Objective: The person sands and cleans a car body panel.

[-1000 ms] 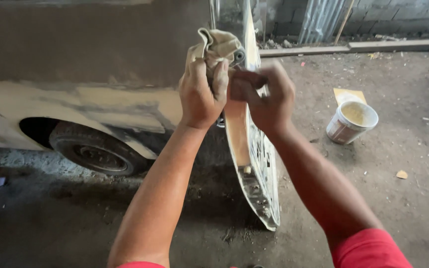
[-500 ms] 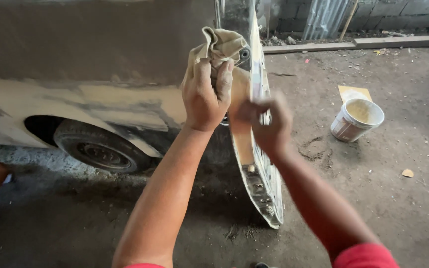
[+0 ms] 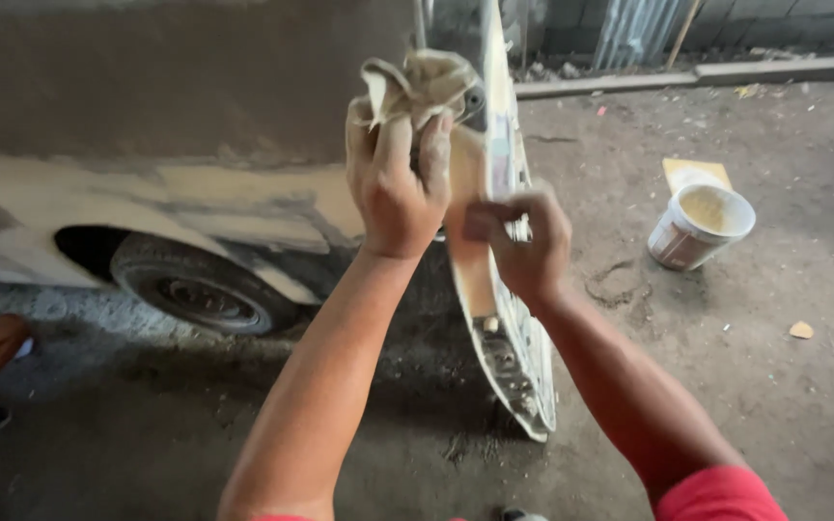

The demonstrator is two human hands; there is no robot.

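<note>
1. Car door (image 3: 509,318), seen edge-on, stands open from the body of the car (image 3: 147,116); its long axis runs up and down, top edge towards the wall beyond, lower corner pointing down at the dirt ground (image 3: 774,405) near the person's feet.
2. Left hand (image 3: 396,188) is raised against the door's upper edge, fingers curled tight around a crumpled beige rag (image 3: 422,82) that bunches out above the knuckles.
3. Right hand (image 3: 523,241) sits lower on the same door edge, fingertips pinched together against the panel; whether they grip anything small cannot be told.
4. Rear wheel (image 3: 200,289) shows to the left under the filler-patched body.
5. White bucket (image 3: 699,225) of pale paste stands on the ground to the right, well apart from the door, beside a yellow sheet (image 3: 695,172).
</note>
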